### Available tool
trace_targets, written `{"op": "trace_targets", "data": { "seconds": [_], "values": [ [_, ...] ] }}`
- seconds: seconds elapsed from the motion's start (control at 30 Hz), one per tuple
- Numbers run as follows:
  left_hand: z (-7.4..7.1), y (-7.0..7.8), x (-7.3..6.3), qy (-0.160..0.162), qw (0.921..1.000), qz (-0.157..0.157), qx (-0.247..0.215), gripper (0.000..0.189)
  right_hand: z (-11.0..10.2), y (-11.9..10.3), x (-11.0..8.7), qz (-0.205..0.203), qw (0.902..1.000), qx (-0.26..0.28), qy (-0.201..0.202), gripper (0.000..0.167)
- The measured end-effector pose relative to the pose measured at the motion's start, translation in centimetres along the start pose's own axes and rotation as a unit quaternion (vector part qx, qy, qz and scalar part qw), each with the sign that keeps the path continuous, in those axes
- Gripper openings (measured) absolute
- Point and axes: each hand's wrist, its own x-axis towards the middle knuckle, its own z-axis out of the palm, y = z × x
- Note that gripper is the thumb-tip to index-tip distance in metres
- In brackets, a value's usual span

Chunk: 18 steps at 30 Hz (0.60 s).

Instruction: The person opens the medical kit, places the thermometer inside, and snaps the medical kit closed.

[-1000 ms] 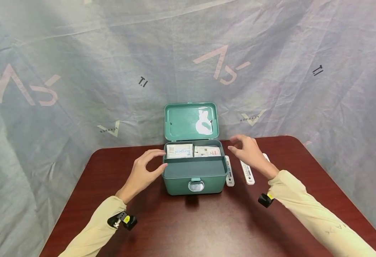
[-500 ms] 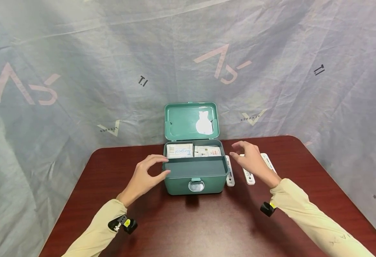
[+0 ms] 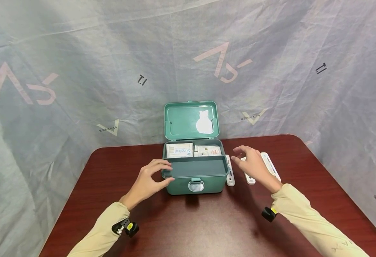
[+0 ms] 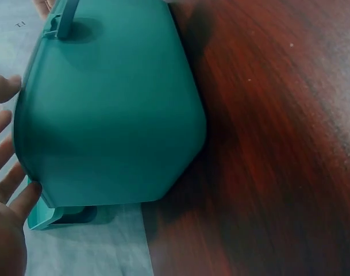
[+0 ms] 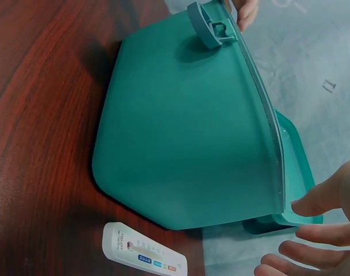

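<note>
A green box [image 3: 195, 185] stands on the table, its lid [image 3: 191, 121] raised at the back. A packet marked "Surgical" [image 3: 179, 150] and a smaller white packet [image 3: 208, 151] lie in the back compartment; the front one is bare. My left hand [image 3: 147, 182] hovers at the box's left front corner, fingers and thumb spread apart around air. Off the right side, my right hand [image 3: 252, 164] is held with relaxed fingers and nothing in them, above white flat sticks. In the right wrist view its fingers [image 5: 315, 233] are near the box's rim.
Right of the box lie white flat sticks with coloured printed labels: one close beside it [image 3: 230, 171], one partly under my right hand [image 3: 249, 178], another farther right [image 3: 270, 166]. A grey printed cloth [image 3: 127, 89] hangs behind the brown table [image 3: 191, 225].
My left hand has drifted right and toward the front of the box. My right hand has moved slightly right and nearer, away from the box. The box stays put.
</note>
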Motion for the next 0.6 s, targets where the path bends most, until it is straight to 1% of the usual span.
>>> {"op": "trace_targets", "data": {
  "seconds": [0.17, 0.27, 0.4, 0.5, 0.6],
  "values": [
    [0.2, -0.5, -0.3, -0.003, 0.9999, 0.015, -0.006, 0.022, 0.3, 0.4, -0.3, 0.005, 1.0000, 0.004, 0.001, 0.025],
    [0.3, -0.6, -0.4, 0.004, 0.9997, 0.022, -0.004, 0.015, 0.5, 0.5, -0.5, 0.007, 0.9999, 0.008, -0.001, 0.026],
    [0.5, -0.6, -0.4, 0.018, 0.9994, 0.030, -0.004, 0.017, 0.7, 0.6, -0.8, 0.009, 0.9999, 0.012, -0.002, 0.026],
    [0.6, -0.3, -0.4, 0.031, 0.9987, 0.039, -0.007, 0.020, 1.0, 0.7, -1.0, 0.009, 0.9998, 0.015, 0.000, 0.026],
    [0.4, 0.8, -0.2, 0.044, 0.9975, 0.053, -0.013, 0.021, 1.2, 0.9, -1.2, 0.015, 0.9997, 0.018, 0.002, 0.026]
  ]
}}
